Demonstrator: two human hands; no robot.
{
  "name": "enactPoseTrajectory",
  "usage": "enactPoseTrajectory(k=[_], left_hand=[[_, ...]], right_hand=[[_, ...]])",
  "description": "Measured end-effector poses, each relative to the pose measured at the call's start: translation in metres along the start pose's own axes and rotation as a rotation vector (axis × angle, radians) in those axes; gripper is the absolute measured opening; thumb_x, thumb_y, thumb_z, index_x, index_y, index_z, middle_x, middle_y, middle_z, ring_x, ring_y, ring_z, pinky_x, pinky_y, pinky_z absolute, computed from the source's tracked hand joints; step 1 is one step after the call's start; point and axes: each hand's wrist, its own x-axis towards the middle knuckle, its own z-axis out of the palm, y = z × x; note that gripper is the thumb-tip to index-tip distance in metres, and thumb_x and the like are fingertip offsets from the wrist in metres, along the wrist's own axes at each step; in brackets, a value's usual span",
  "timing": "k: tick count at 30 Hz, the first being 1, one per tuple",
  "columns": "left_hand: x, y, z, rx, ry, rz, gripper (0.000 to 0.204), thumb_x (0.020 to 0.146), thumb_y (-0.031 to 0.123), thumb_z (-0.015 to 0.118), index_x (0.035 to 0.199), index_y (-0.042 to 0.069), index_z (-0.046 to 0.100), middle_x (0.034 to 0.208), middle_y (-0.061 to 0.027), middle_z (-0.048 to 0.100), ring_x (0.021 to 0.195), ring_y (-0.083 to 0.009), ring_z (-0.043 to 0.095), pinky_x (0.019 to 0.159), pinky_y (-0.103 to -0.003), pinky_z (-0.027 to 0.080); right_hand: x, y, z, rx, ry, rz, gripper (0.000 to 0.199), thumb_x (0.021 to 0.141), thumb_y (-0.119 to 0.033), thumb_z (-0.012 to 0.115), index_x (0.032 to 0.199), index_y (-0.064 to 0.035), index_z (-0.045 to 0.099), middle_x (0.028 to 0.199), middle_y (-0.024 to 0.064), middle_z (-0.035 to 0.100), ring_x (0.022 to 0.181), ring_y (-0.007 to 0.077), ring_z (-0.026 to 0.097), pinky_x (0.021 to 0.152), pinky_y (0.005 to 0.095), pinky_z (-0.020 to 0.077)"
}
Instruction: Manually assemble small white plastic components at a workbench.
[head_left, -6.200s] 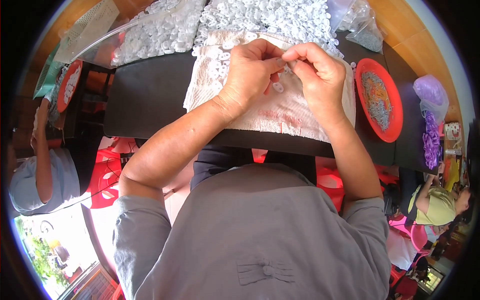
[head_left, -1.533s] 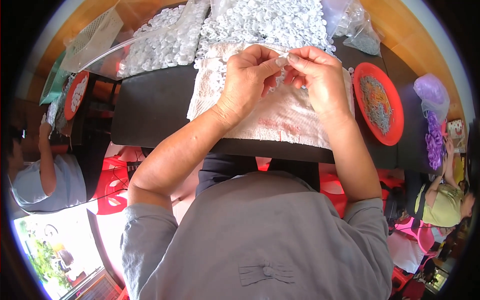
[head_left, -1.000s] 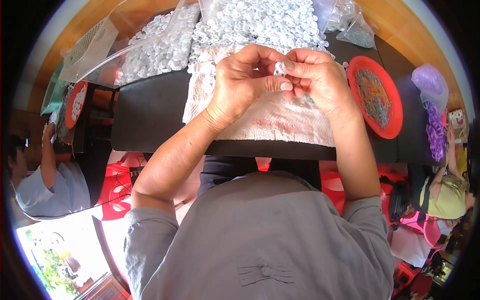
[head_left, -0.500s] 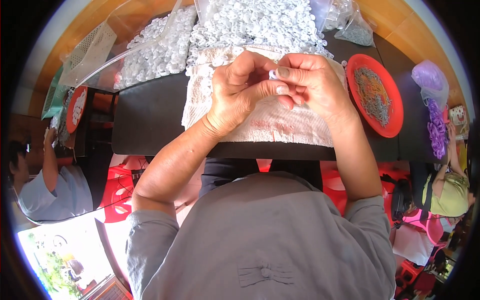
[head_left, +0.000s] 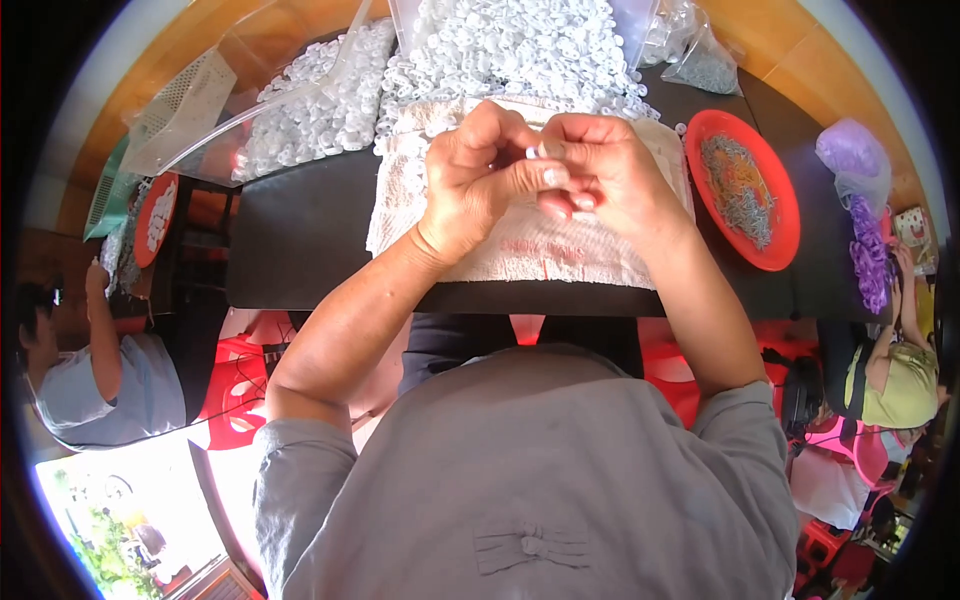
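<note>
Over the towel (head_left: 590, 262), my left hand (head_left: 480, 170) and my right hand (head_left: 610, 170) meet with their fingertips together. A small white plastic piece (head_left: 532, 153) shows between them, pinched at the right thumb. The left fingers curl around from the other side, and the left thumb crosses in front toward the right fingers. Most of the piece is hidden by the fingers. Just beyond my hands lies a large heap of small white plastic pieces (head_left: 510, 50), some of them spilling onto the towel's far edge.
A red oval tray (head_left: 785, 235) on the right holds small metal parts and yellowish bits. More white pieces fill a clear bin (head_left: 205, 155) at left. Clear bags (head_left: 705, 68) and a purple bag (head_left: 852, 150) stand farther right. Other people sit at both sides of the dark table (head_left: 290, 240).
Both hands stay together over the towel, the right one slightly farther left. The fingers have shifted a little around the white piece. The whole view has tilted slightly.
</note>
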Motion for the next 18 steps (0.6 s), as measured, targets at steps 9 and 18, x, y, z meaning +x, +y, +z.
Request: enactPoseTrajectory(k=[9,18], left_hand=[[0.016,0.085,-0.026,0.203,0.565,0.167,0.013,0.075,-0.006,0.07,0.082,0.0,0.06,0.072,-0.0084,0.067,0.05,-0.0091,0.055,0.043,-0.021,0.04],[0.036,0.104,-0.07,1.347,0.456,0.444,0.017,0.076,0.002,0.075,0.091,0.004,0.067,0.08,-0.0028,0.065,0.062,-0.0084,0.058,0.051,-0.021,0.043]], right_hand=[[-0.088,-0.016,0.065,-0.762,-0.419,-0.142,0.009,0.088,-0.009,0.064,0.093,-0.002,0.064,0.084,0.0054,0.065,0.078,0.019,0.064,0.069,0.0282,0.0495],[-0.136,0.221,-0.128,-1.538,0.175,0.128,0.032,0.092,-0.024,0.056,0.117,-0.0046,0.062,0.112,0.0121,0.065,0.104,0.0253,0.061,0.091,0.04,0.0466]])
